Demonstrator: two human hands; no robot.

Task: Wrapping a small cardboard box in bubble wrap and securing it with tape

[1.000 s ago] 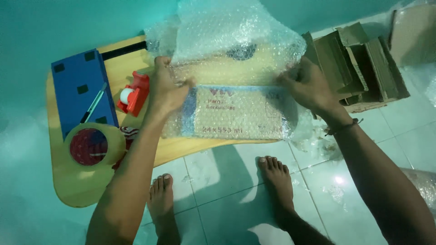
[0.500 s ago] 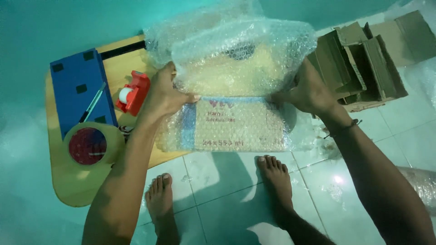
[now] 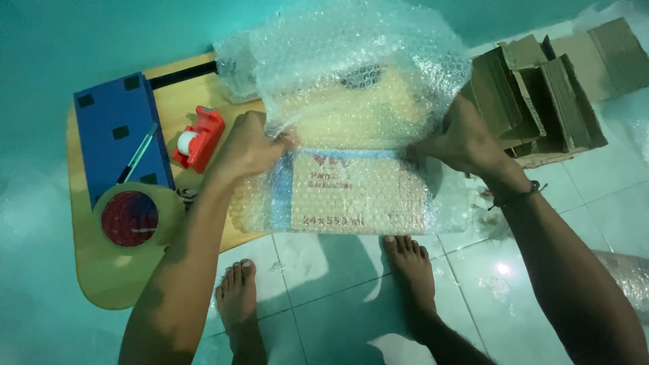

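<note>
A flat printed package [image 3: 351, 192] lies on a low wooden board [image 3: 101, 277], covered in clear bubble wrap [image 3: 358, 67]. My left hand [image 3: 250, 145] grips the wrap at the package's upper left corner. At the upper right corner my right hand [image 3: 463, 138] pinches the wrap too. Between the hands the loose sheet stands up and folds toward me over the package.
On the board's left lie a blue box [image 3: 122, 135] with a pen, a red tape dispenser [image 3: 199, 138] and a roll of clear tape [image 3: 132, 216]. Flattened cardboard boxes [image 3: 541, 94] are stacked at the right. My bare feet [image 3: 412, 270] rest on white floor tiles.
Both hands have pulled the bubble wrap sheet nearer to me, over the package. The sheet now stands higher and covers more of the package's far side.
</note>
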